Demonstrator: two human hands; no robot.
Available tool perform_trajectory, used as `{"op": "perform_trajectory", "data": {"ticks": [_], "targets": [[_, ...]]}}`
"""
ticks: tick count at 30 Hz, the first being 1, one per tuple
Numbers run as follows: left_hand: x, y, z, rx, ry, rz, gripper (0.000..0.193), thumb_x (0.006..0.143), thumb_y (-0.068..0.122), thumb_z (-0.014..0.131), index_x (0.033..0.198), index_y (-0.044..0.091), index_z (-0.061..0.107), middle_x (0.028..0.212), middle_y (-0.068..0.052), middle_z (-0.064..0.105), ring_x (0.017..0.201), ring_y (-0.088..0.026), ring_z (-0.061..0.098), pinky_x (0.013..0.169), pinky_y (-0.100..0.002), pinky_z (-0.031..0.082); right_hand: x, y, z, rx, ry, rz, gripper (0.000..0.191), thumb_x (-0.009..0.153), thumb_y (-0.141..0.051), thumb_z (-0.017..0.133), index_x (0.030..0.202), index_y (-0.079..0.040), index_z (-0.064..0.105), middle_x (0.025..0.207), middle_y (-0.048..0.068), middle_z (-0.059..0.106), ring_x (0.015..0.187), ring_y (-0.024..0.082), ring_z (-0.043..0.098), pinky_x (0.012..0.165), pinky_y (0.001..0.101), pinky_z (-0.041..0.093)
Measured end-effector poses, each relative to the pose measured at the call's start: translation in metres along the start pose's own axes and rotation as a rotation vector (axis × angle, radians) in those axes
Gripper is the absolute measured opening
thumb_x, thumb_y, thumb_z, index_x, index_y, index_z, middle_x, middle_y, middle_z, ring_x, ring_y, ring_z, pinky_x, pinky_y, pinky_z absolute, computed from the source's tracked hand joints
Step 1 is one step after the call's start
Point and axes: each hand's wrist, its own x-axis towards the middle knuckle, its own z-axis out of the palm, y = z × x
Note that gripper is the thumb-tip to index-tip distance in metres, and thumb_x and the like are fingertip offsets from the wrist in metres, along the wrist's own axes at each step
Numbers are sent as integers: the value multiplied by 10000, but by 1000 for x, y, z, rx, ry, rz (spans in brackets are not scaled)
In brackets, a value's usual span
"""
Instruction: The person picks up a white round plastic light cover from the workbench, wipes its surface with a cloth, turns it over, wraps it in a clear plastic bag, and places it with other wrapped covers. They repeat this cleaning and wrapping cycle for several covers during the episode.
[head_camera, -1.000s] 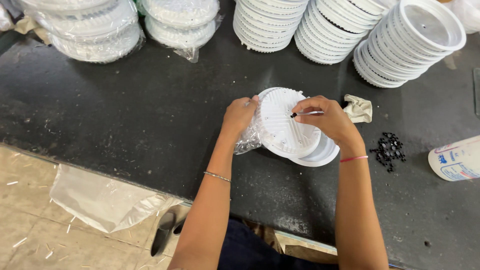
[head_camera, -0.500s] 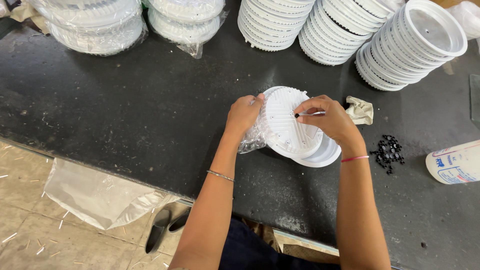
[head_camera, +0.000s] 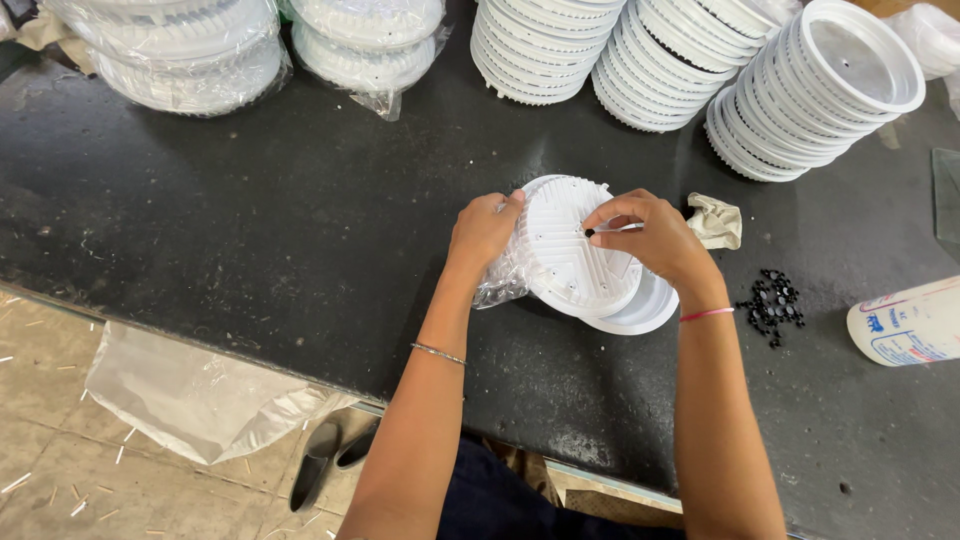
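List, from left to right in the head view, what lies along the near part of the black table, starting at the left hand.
Left hand → white ribbed disc → right hand → crumpled paper scrap → pile of small black parts → white bottle lying down.

a dark, scuffed worktable (head_camera: 250, 230) fills most of the view; below its edge lies a pale tiled floor (head_camera: 40, 370) strewn with small scraps.

White ribbed disc (head_camera: 572, 245), black tabletop (head_camera: 250, 210), small black pieces (head_camera: 771, 305), red wristband (head_camera: 706, 314), silver bangle (head_camera: 438, 352).
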Motion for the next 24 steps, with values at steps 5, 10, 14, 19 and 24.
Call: {"op": "perform_trajectory", "data": {"ticks": [5, 10, 14, 19, 24], "targets": [[1, -3, 1, 1, 9, 31, 519, 954, 520, 541, 965, 38, 734, 925, -143, 760, 910, -294, 733, 820, -421, 527, 5, 11, -8, 121, -44, 71, 310, 774, -118, 823, 1080, -97, 771, 1093, 33, 736, 992, 169, 654, 846, 322, 537], [2, -3, 0, 5, 12, 36, 518, 953, 519, 546, 973, 39, 740, 934, -148, 764, 919, -302, 739, 825, -423, 532, 19, 21, -18, 96, -6, 79, 453, 778, -206, 851, 1199, -97, 722, 1197, 85, 715, 1123, 234, 639, 928, 373, 527], [4, -5, 2, 4, 9, 10, 512, 947, 522, 544, 992, 52, 742, 949, -146, 763, 935, -308, 737, 830, -424, 530, 39, 19, -23, -88, -87, 168, 800, 690, -291, 899, 1411, -160, 577, 1428, 121, 597, 1333, 281, 535, 1057, 418, 441], [8, -9, 4, 15, 24, 65, 596, 941, 598, 517, 986, 48, 743, 936, -154, 761, 939, -306, 734, 829, -421, 530, 58, 13, -26, -199, -265, 275, 1067, 606, -348, 910, 1545, -221, 419, 1484, 172, 545, 1310, 318, 585, 1036, 428, 496], [9, -9, 6, 8, 10, 60, 724, 906, 707, 495, 898, 28, 744, 873, -143, 757, 881, -287, 743, 788, -412, 538, 74, 11, -24, -251, -378, 292, 1142, 580, -336, 920, 1565, -219, 353, 1485, 201, 523, 1295, 338, 586, 959, 436, 557]]}}
